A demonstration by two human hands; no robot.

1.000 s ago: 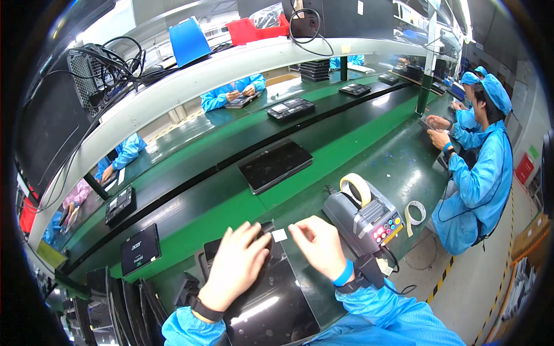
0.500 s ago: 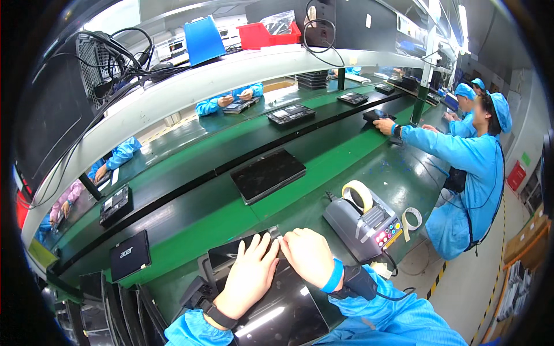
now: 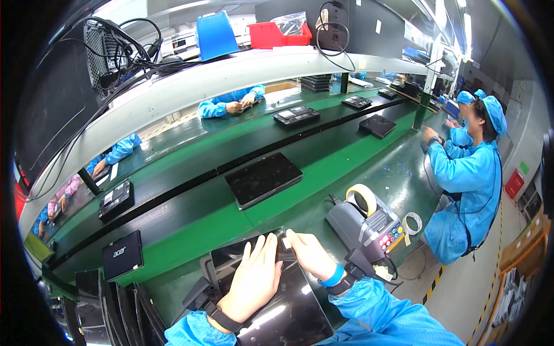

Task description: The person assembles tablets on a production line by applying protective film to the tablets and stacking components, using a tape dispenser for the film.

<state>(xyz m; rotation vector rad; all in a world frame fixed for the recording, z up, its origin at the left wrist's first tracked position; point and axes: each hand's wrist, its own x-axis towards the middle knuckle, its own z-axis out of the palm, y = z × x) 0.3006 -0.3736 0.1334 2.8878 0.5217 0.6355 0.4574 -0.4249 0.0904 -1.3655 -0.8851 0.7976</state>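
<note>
A glossy black laptop screen panel (image 3: pixel 288 314) lies in front of me, with a second dark section (image 3: pixel 226 254) beyond it; where they join is hidden by my hands. My left hand (image 3: pixel 257 282) rests flat across the panel, fingers stretched out and holding nothing. At the panel's far right corner, the thumb and forefinger of my right hand (image 3: pixel 311 256) pinch a small white strip of tape (image 3: pixel 286 243) against the edge. A grey tape dispenser (image 3: pixel 360 228) with a cream tape roll (image 3: pixel 362 199) stands right of my right hand.
Closed black laptops (image 3: pixel 264 180) (image 3: pixel 122 256) lie on the green-edged conveyor. Opened laptop bases (image 3: pixel 296 115) are farther off. Dark panels (image 3: pixel 118 308) stand upright at lower left. A loose tape ring (image 3: pixel 412 223) sits beside the dispenser. Co-workers (image 3: pixel 467 167) in blue sit along the line.
My right hand has shifted slightly away from my left fingertips, exposing the white strip. My left fingers have drawn closer together. The co-worker at right has let go of a black laptop and pulled back.
</note>
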